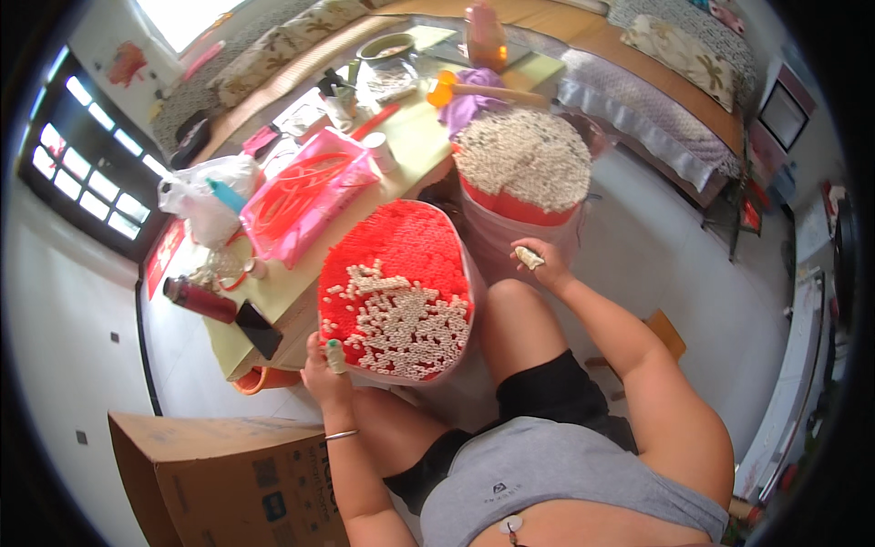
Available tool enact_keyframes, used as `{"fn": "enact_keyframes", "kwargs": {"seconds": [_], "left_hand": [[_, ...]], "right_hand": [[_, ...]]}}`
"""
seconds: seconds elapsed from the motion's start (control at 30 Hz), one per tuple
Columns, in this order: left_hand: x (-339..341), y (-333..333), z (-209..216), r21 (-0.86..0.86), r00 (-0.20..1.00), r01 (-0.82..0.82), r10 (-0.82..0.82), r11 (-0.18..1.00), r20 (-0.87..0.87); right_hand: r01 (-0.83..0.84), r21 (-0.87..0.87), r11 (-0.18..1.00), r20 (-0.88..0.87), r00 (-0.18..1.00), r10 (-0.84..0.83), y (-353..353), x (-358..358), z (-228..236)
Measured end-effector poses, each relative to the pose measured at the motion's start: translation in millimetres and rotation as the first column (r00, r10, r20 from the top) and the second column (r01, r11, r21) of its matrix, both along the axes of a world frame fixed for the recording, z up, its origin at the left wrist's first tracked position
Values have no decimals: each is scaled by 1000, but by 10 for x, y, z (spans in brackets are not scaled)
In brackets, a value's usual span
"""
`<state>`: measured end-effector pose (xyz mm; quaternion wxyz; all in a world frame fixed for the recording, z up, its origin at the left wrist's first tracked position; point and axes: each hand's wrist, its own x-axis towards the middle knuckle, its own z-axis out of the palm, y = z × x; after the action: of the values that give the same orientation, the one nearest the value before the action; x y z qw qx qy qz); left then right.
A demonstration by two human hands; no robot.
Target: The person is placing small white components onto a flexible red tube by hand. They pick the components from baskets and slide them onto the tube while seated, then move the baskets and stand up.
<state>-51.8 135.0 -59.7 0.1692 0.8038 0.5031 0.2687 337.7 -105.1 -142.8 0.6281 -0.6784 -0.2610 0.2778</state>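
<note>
A round bundle of packed red tubes [392, 242] stands between my knees, wrapped in pale sheeting. Small cream-coloured pegs [415, 328] cover its near half, some upright in the tubes and some lying loose. My left hand [326, 376] is closed at the bundle's near left edge; its thumb wears a pale wrap with a green tip. Above my right knee, apart from the bundle, my right hand [541, 262] is curled closed. A pale wrap shows on one digit, and anything pinched there is too small to tell. A second bundle [524, 164], topped with cream pegs, stands beyond it.
The table [419, 178] at left holds a pink tray [305, 196] of red tubes, a white plastic bag [205, 191], a dark red flask [196, 299], a phone [259, 329] and a mallet [483, 91] on purple cloth. A cardboard box [228, 474] stands at my left.
</note>
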Motion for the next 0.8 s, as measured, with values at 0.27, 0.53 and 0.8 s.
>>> {"fn": "enact_keyframes", "kwargs": {"seconds": [0.27, 0.53, 0.8], "left_hand": [[-21, -15, -25, -45, 976, 106, -95, 993, 195], [-74, 169, -120, -159, 993, 80, -65, 984, 94], [9, 285, 15, -25, 975, 46, -50, 999, -215]], "right_hand": [[-17, -997, 77, 31, 810, 586, -2347, -480, -1218], [145, -863, 484, 393, 794, 463, -3024, -591, -1467], [100, -967, 233, 211, 826, 523, -2766, -537, -1608]]}}
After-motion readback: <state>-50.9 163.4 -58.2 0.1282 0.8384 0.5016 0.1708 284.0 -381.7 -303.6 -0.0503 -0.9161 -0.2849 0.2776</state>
